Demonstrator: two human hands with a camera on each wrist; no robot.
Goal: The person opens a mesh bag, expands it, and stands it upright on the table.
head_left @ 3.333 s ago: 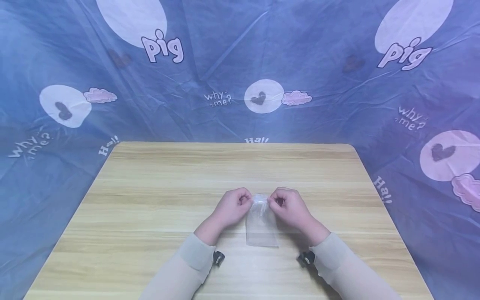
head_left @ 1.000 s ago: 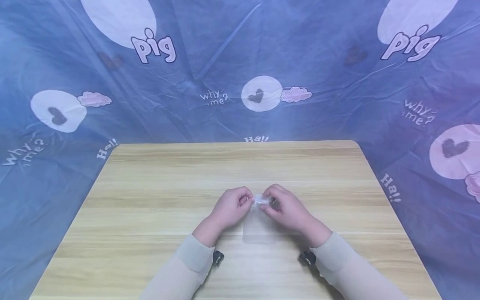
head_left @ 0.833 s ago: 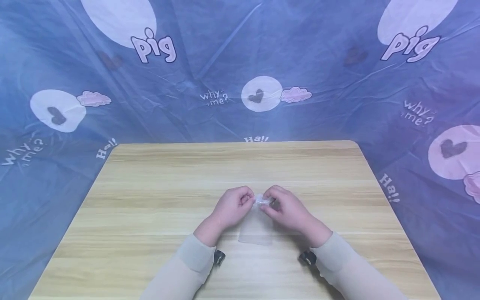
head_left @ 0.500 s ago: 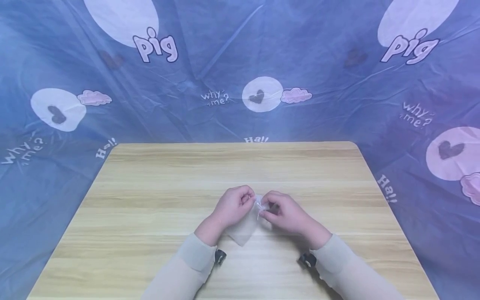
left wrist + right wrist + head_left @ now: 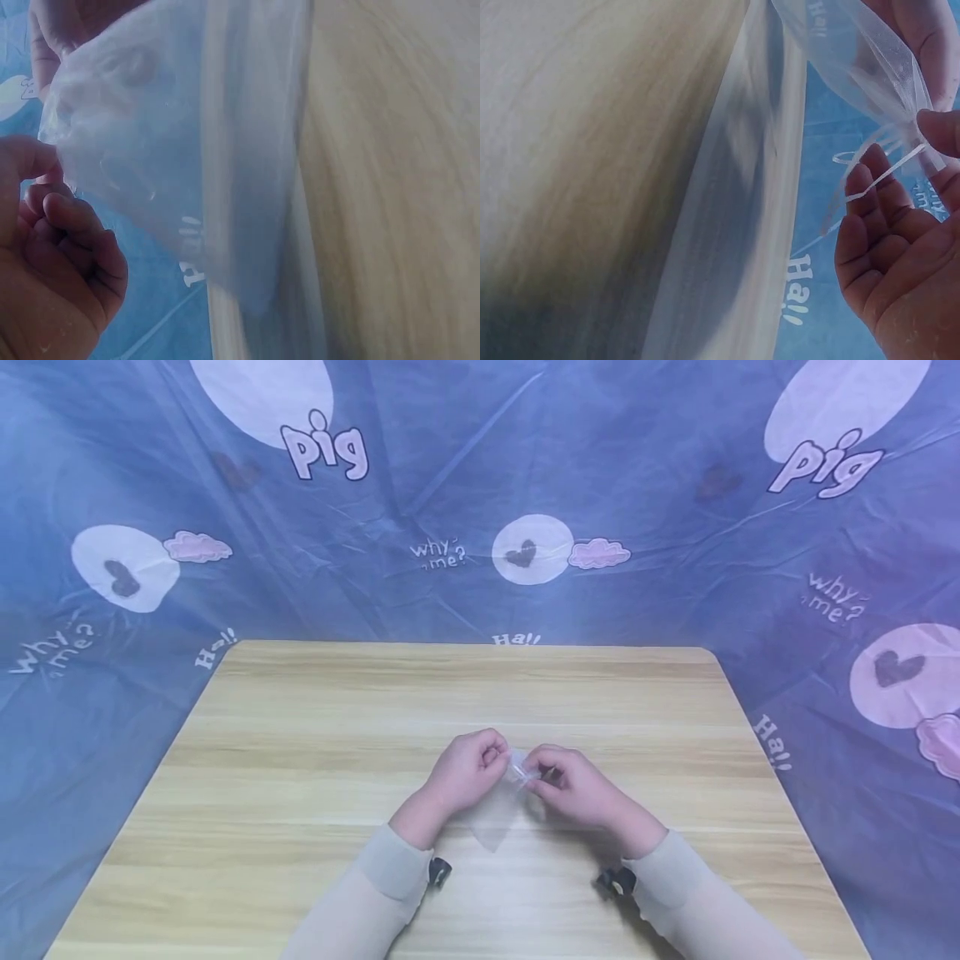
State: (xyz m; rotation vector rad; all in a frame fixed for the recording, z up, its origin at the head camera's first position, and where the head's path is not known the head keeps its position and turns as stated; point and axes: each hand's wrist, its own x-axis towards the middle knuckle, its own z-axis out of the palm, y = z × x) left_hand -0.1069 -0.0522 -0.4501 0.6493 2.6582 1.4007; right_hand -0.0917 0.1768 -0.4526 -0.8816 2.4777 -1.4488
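A sheer white drawstring pouch (image 5: pixel 495 822) hangs by its top between the two hands, over the table. Its mouth is bunched together, and its lower corner points down toward the near side. The left hand (image 5: pixel 465 777) pinches the left side of the mouth between thumb and forefinger. On the other side, the right hand (image 5: pixel 581 787) pinches the gathered neck. A thin white ribbon (image 5: pixel 889 172) loops out beside the right fingers in the right wrist view. The left wrist view shows the pouch's body (image 5: pixel 150 142) spread out, see-through, with nothing visible inside.
The pale wood-grain table (image 5: pixel 300 710) lies under both hands. Behind it and along its sides hangs a blue printed cloth (image 5: pixel 420 460). A small dark device (image 5: pixel 617 882) sits by the right cuff, with a similar black one (image 5: pixel 439 872) by the left.
Earlier the pouch hung flat and straight from both hands. The right fingers have spread, then drawn the mouth together, and the pouch's bottom has swung left. The left hand has barely moved.
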